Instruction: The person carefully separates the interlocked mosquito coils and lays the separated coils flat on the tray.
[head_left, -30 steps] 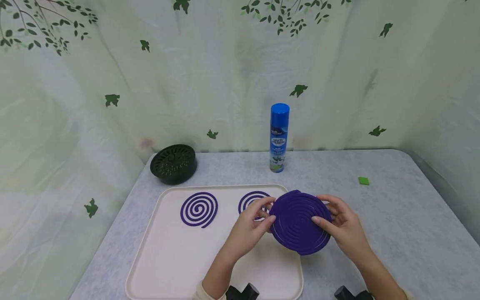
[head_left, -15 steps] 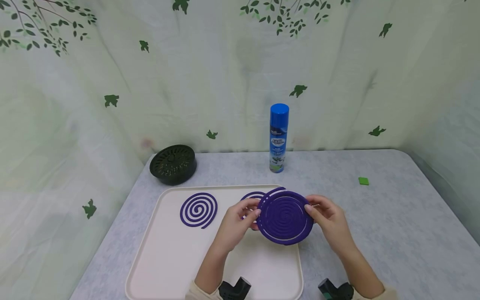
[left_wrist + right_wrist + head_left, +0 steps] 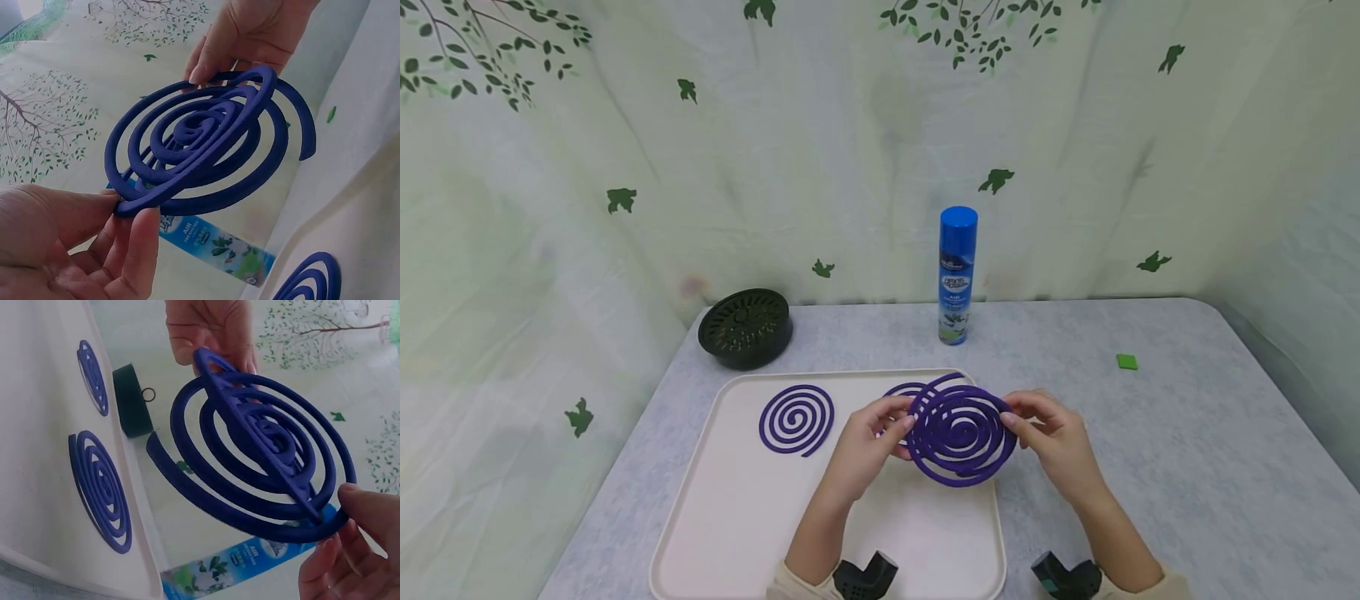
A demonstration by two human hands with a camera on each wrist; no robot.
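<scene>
Between both hands, in the head view, is a pair of interlocked dark purple mosquito coils (image 3: 964, 432), held above the tray's right side. My left hand (image 3: 867, 442) pinches the left rim between thumb and fingers, while my right hand (image 3: 1058, 450) pinches the right rim. From the left wrist, the two coils (image 3: 215, 205) appear partly spread apart, one tilted across the other, with gaps between the rings. One loose coil (image 3: 797, 419) lies flat at the tray's back left. Another coil (image 3: 904, 389) lies at its back right, partly hidden behind the held pair.
The white tray (image 3: 730, 517) covers the table's front left. Behind it stand a dark round slotted holder (image 3: 747, 329) and a blue air freshener can (image 3: 956, 275). A small green square (image 3: 1127, 362) lies on the table (image 3: 1210, 433) at right. A leaf-printed curtain hangs behind.
Both hands have moved left with the coils. What was a flat, tightly nested disc now shows open gaps, its two spirals partly pulled apart.
</scene>
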